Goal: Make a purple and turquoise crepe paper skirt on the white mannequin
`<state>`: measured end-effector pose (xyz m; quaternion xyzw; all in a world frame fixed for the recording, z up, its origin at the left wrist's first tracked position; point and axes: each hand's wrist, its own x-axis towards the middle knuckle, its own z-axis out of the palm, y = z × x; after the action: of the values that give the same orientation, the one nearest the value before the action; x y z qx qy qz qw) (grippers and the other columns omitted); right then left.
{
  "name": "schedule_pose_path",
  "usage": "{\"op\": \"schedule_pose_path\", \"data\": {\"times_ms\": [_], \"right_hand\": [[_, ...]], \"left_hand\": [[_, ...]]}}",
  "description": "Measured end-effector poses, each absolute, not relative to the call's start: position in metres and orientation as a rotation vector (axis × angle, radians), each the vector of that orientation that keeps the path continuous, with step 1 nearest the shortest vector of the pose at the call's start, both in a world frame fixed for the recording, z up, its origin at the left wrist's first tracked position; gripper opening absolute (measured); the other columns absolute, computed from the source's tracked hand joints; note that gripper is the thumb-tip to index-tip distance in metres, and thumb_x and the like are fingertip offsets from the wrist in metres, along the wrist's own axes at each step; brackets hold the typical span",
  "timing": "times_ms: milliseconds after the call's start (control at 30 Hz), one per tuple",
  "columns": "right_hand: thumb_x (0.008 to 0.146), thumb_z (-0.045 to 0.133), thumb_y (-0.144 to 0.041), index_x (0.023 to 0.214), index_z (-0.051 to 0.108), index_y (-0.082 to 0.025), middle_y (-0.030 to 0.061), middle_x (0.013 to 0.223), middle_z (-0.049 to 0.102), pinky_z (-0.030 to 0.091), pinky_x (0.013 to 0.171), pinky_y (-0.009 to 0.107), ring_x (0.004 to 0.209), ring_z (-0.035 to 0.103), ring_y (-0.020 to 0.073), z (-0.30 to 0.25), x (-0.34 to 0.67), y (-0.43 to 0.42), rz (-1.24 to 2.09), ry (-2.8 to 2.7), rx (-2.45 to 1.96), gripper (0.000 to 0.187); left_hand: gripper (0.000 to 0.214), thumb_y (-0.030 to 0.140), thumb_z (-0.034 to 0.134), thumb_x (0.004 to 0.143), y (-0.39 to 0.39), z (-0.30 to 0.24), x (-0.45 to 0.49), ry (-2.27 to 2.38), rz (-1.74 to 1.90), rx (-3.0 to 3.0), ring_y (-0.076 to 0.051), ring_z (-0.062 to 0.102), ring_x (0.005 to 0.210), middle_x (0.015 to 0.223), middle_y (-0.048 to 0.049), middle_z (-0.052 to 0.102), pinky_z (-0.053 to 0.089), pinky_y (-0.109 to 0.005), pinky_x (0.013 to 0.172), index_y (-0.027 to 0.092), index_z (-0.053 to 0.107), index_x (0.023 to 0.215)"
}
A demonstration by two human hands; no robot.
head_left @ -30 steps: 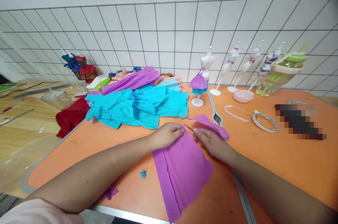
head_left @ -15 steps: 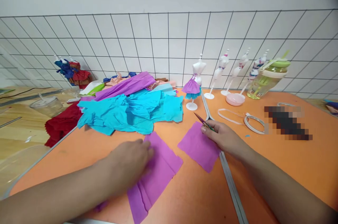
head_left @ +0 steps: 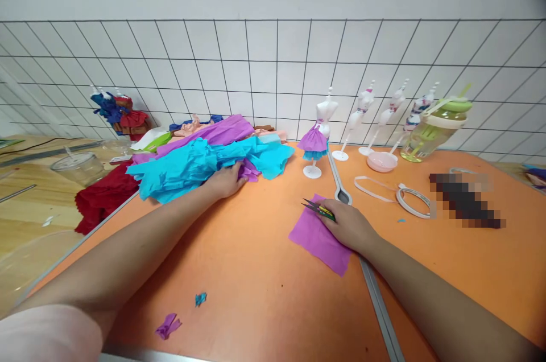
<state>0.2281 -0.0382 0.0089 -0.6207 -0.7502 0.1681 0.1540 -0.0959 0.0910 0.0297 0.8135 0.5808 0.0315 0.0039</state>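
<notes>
Left hand (head_left: 226, 181) lay at the blue paper (head_left: 174, 168) and crumpled purple paper (head_left: 251, 172), grip impossible to tell, while the right hand (head_left: 350, 224) held snips (head_left: 321, 210) over the purple square (head_left: 321, 247) on the orange table (head_left: 256, 276), points best kept clear.

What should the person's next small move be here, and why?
Probably draw the left hand off the purple paper beside the blue paper and over to the purple square: the right hand holds the snips over that square, while the left is away from it.
</notes>
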Motion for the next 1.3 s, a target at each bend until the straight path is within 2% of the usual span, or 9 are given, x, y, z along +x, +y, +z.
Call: {"op": "schedule_pose_path", "data": {"times_ms": [100, 267, 433, 567, 700, 800, 967, 1167, 1300], "right_hand": [[0.092, 0.044, -0.034, 0.117, 0.062, -0.028, 0.0023, 0.119, 0.066, 0.043, 0.078, 0.032, 0.105, 0.061, 0.0236, 0.008, 0.231, -0.038, 0.492, -2.138, -1.754, 0.032], [0.091, 0.046, -0.034, 0.122, 0.061, -0.026, 0.0034, 0.123, 0.065, 0.043, 0.083, 0.034, 0.108, 0.06, 0.0245, 0.006, 0.233, -0.037, 0.481, -2.132, -1.766, 0.035], [0.092, 0.046, -0.038, 0.125, 0.06, -0.026, 0.0052, 0.12, 0.067, 0.043, 0.085, 0.034, 0.108, 0.06, 0.0248, 0.004, 0.235, -0.037, 0.499, -2.129, -1.762, 0.038], [0.092, 0.045, -0.039, 0.121, 0.061, -0.027, 0.0039, 0.119, 0.067, 0.043, 0.079, 0.033, 0.104, 0.061, 0.024, 0.007, 0.235, -0.039, 0.535, -2.14, -1.743, 0.035], [0.093, 0.044, -0.04, 0.113, 0.063, -0.027, 0.0029, 0.117, 0.067, 0.042, 0.076, 0.032, 0.102, 0.062, 0.0241, 0.009, 0.232, -0.04, 0.531, -2.135, -1.756, 0.031], [0.093, 0.044, -0.042, 0.111, 0.063, -0.026, 0.0032, 0.115, 0.068, 0.042, 0.075, 0.032, 0.102, 0.061, 0.0239, 0.009, 0.23, -0.038, 0.524, -2.119, -1.753, 0.031], [0.093, 0.042, -0.044, 0.112, 0.063, -0.026, 0.0043, 0.116, 0.067, 0.042, 0.075, 0.032, 0.102, 0.061, 0.0235, 0.009, 0.23, -0.037, 0.536, -2.105, -1.745, 0.033], [0.094, 0.043, -0.043, 0.111, 0.063, -0.025, 0.0049, 0.114, 0.068, 0.043, 0.077, 0.031, 0.101, 0.061, 0.0227, 0.008, 0.232, -0.036, 0.543, -2.113, -1.709, 0.032], [0.094, 0.043, -0.043, 0.111, 0.063, -0.024, 0.0055, 0.112, 0.068, 0.042, 0.076, 0.031, 0.101, 0.061, 0.023, 0.008, 0.232, -0.034, 0.541, -2.107, -1.708, 0.032]], "left_hand": [[0.049, 0.04, 0.032, 0.099, 0.111, 0.036, -0.084, 1.945, 0.187, 2.546, -0.036, 0.04, 0.124, 0.132, -0.0218, 0.052, 0.031, -0.05, 0.101, 0.004, 0.051, 0.125], [0.04, 0.026, 0.033, 0.097, 0.116, 0.043, -0.064, 1.941, 0.098, 2.499, -0.026, 0.059, 0.096, 0.105, -0.0185, 0.066, 0.042, -0.036, 0.087, 0.001, 0.057, 0.115], [0.032, 0.039, 0.055, 0.084, 0.047, 0.059, -0.07, 1.735, -0.063, 2.524, -0.03, 0.064, 0.091, 0.094, -0.0157, 0.069, 0.046, -0.036, 0.082, 0.013, 0.071, 0.094], [0.068, 0.066, 0.055, 0.076, -0.044, 0.058, -0.112, 0.754, 0.061, 2.595, -0.032, 0.049, 0.125, 0.138, -0.0083, 0.054, 0.034, -0.042, 0.108, 0.033, 0.054, 0.135], [0.077, 0.077, 0.054, 0.069, -0.091, 0.045, -0.156, 0.594, 0.08, 2.487, -0.032, 0.047, 0.13, 0.141, -0.0036, 0.052, 0.019, -0.047, 0.117, 0.042, 0.046, 0.138], [0.08, 0.069, 0.059, 0.074, -0.087, 0.04, -0.165, 0.475, -0.111, 2.575, -0.031, 0.04, 0.137, 0.148, -0.0026, 0.043, 0.017, -0.046, 0.118, 0.042, 0.034, 0.145], [0.059, 0.049, 0.04, 0.095, -0.039, 0.03, -0.136, 0.781, -0.101, 2.825, -0.029, 0.025, 0.143, 0.157, -0.0054, 0.028, 0.017, -0.048, 0.117, 0.036, 0.024, 0.15], [0.051, 0.056, 0.029, 0.095, 0.038, 0.015, -0.076, 1.307, 0.022, 2.754, -0.022, 0.062, 0.083, 0.1, -0.0114, 0.064, 0.046, -0.032, 0.075, 0.018, 0.062, 0.107], [0.046, 0.056, 0.039, 0.092, 0.083, 0.012, -0.033, 1.559, 0.129, 2.697, -0.024, 0.062, 0.083, 0.09, -0.0111, 0.066, 0.044, -0.032, 0.073, 0.018, 0.066, 0.093]]}}
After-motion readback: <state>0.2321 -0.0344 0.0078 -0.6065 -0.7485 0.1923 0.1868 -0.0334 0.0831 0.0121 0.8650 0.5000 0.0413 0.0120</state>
